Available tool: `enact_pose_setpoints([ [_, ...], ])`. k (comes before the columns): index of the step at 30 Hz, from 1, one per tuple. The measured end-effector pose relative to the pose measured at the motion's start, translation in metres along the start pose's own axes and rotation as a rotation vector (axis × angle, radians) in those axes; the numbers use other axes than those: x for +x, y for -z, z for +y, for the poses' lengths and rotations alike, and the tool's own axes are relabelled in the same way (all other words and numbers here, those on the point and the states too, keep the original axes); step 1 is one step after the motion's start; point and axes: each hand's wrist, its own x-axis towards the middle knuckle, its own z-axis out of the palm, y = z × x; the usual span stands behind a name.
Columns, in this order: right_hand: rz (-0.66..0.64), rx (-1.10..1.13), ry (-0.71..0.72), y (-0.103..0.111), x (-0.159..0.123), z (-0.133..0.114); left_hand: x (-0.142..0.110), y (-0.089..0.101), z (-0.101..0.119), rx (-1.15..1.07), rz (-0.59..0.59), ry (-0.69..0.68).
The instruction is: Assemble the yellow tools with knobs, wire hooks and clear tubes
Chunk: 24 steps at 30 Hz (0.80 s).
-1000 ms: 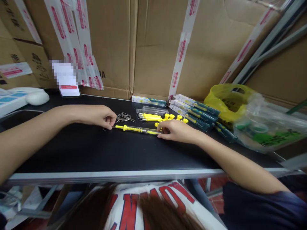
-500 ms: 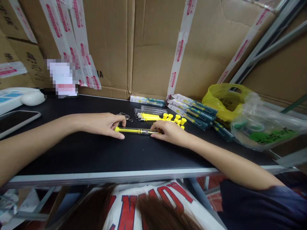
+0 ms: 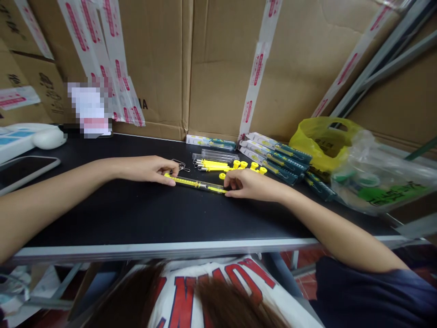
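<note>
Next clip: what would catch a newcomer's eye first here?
The long yellow tube lying on the black table, pinched at its ends by the left hand and the right hand. Just behind it sit loose yellow caps and more tubes. To the right, a yellow bag and a clear bag stand against the cardboard boxes.

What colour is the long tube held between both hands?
Clear with yellow inside and a yellow end: the tube shows best in the head view.

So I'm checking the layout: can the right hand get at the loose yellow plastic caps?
Probably yes: the right hand lies just in front of the yellow plastic caps, nothing between them.
</note>
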Motion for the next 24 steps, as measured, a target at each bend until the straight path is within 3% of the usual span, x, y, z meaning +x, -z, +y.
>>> enact_pose_setpoints([
  [6,0.023,0.06,0.009,-0.004,0.003,-0.001,0.0,0.0,0.001,0.008,0.006,0.001],
  [12,0.093,0.14,-0.017,0.005,0.002,0.002,-0.002,0.002,0.004,-0.016,0.014,0.021],
  [19,0.034,0.355,-0.056,0.01,0.0,0.011,-0.003,0.003,0.004,-0.041,0.011,0.021],
  [24,0.063,0.363,-0.02,0.019,0.0,0.02,-0.003,0.003,0.003,-0.075,-0.015,0.047],
])
